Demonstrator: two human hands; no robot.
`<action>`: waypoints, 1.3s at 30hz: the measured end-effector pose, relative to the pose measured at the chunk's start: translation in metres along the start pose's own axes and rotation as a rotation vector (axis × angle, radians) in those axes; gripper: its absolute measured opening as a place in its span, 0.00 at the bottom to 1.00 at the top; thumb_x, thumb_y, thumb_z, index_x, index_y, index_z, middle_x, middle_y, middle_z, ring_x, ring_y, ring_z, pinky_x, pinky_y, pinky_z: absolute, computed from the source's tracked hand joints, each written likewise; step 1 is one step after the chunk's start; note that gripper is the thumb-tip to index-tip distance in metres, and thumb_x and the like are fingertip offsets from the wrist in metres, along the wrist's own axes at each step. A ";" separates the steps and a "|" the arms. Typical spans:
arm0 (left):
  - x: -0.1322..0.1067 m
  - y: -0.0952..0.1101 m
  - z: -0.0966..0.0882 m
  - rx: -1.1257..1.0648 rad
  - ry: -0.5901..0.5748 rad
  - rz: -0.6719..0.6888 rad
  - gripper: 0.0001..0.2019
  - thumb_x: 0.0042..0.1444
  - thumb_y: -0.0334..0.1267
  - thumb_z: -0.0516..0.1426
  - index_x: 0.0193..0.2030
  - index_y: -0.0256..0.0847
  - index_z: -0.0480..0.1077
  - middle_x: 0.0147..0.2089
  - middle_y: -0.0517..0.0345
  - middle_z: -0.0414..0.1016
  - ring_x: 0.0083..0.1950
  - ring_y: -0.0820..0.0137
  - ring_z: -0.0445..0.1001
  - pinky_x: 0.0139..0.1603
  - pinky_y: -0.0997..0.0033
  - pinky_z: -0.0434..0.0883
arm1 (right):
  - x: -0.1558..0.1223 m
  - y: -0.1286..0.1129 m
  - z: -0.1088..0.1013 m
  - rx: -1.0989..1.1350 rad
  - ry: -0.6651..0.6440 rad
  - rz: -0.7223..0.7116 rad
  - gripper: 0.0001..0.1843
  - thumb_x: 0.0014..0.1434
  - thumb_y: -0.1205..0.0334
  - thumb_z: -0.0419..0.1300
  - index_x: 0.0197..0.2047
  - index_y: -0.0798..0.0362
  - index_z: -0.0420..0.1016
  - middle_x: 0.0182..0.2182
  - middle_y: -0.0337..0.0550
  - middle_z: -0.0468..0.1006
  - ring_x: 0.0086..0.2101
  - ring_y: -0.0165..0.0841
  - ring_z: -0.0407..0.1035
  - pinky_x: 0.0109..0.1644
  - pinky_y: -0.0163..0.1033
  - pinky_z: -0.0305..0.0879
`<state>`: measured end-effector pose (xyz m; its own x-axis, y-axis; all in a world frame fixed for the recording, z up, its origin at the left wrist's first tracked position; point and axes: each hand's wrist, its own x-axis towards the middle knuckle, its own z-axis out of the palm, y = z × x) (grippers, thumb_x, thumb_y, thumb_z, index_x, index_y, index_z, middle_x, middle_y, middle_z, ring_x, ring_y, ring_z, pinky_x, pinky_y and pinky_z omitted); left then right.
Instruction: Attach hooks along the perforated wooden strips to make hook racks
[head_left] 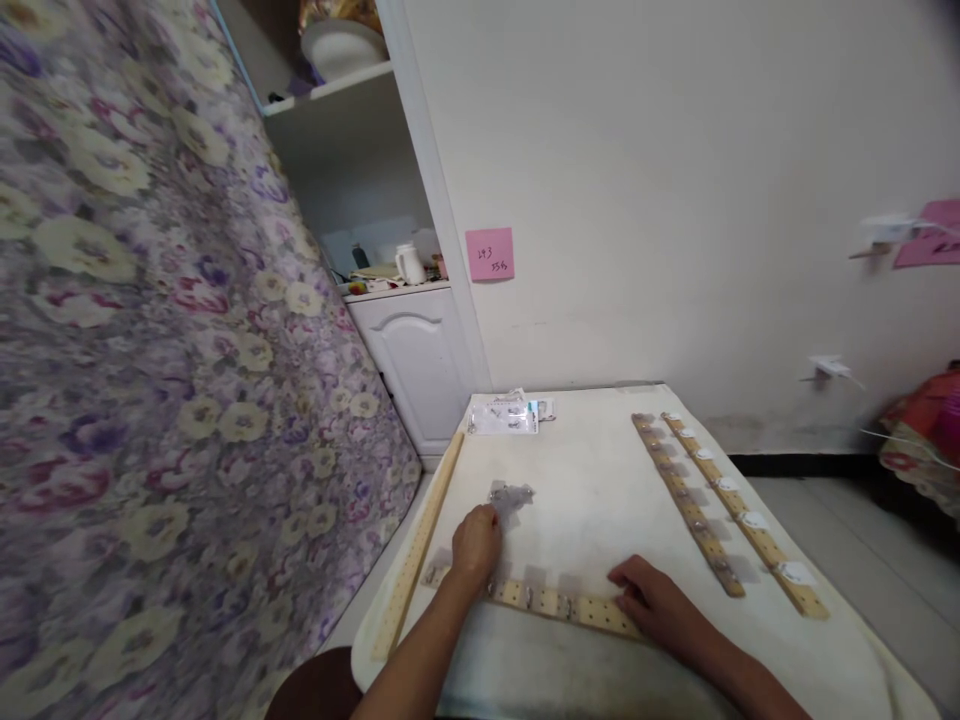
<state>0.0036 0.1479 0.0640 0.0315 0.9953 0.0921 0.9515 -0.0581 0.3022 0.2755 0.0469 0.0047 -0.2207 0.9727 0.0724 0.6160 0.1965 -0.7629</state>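
A pale wooden strip with rows of holes lies across the near part of the table, with several small clear packets fixed along it. My left hand is over its left part, fingers closed at the edge of a small pile of clear packets with shiny pieces. Whatever those fingers hold is hidden. My right hand is at the strip's right end, its thumb close to or touching the wood. Its index finger is bent and apart from the thumb, with nothing visible between them.
A bare holed strip lies along the table's left edge. Two strips bearing packets, a darker one and a lighter one, lie at right. Clear packaging sits at the back, before the wall. A floral curtain hangs at left.
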 end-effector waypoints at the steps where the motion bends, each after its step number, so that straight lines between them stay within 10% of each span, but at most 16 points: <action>1: 0.000 0.003 -0.003 -0.019 0.004 0.012 0.08 0.51 0.30 0.49 0.30 0.40 0.69 0.33 0.55 0.75 0.37 0.69 0.71 0.35 0.74 0.60 | 0.000 0.000 0.000 0.000 0.006 -0.001 0.11 0.50 0.67 0.50 0.38 0.54 0.69 0.32 0.43 0.70 0.32 0.31 0.66 0.38 0.35 0.61; 8: -0.005 0.040 -0.020 -0.215 -0.016 0.172 0.08 0.53 0.30 0.47 0.31 0.40 0.67 0.27 0.62 0.73 0.29 0.74 0.70 0.32 0.77 0.61 | 0.001 -0.004 -0.007 0.108 0.092 0.019 0.10 0.52 0.62 0.52 0.36 0.53 0.70 0.30 0.42 0.73 0.33 0.34 0.67 0.39 0.38 0.62; 20: -0.069 0.125 -0.023 -0.232 -0.062 0.547 0.11 0.56 0.31 0.46 0.36 0.42 0.69 0.35 0.56 0.71 0.36 0.69 0.69 0.38 0.73 0.62 | 0.000 -0.037 -0.036 0.991 0.007 0.207 0.25 0.52 0.44 0.56 0.45 0.54 0.64 0.33 0.45 0.74 0.30 0.33 0.72 0.30 0.37 0.65; 28: -0.101 0.128 -0.018 -0.470 -0.053 0.460 0.10 0.54 0.31 0.48 0.36 0.43 0.69 0.36 0.55 0.71 0.38 0.68 0.70 0.39 0.71 0.64 | -0.004 -0.037 -0.034 0.898 0.029 0.102 0.18 0.46 0.51 0.63 0.35 0.55 0.68 0.21 0.34 0.69 0.21 0.26 0.65 0.23 0.31 0.59; 33: -0.119 0.114 -0.001 -0.828 -0.042 0.171 0.12 0.54 0.36 0.49 0.45 0.43 0.63 0.39 0.56 0.71 0.33 0.70 0.72 0.38 0.70 0.68 | -0.009 -0.036 -0.042 0.779 -0.054 0.084 0.16 0.49 0.52 0.60 0.38 0.54 0.68 0.24 0.35 0.69 0.22 0.27 0.66 0.21 0.30 0.59; 39: -0.133 0.108 0.024 -1.311 -0.387 -0.233 0.16 0.48 0.52 0.54 0.34 0.40 0.63 0.26 0.61 0.72 0.22 0.72 0.71 0.22 0.76 0.62 | -0.014 -0.040 -0.048 0.722 -0.169 0.036 0.16 0.50 0.52 0.60 0.39 0.53 0.69 0.26 0.35 0.70 0.22 0.24 0.64 0.22 0.29 0.55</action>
<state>0.1092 0.0111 0.0619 0.2005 0.9377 -0.2839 -0.0258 0.2947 0.9552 0.2901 0.0312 0.0649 -0.3587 0.9333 -0.0162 -0.0126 -0.0222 -0.9997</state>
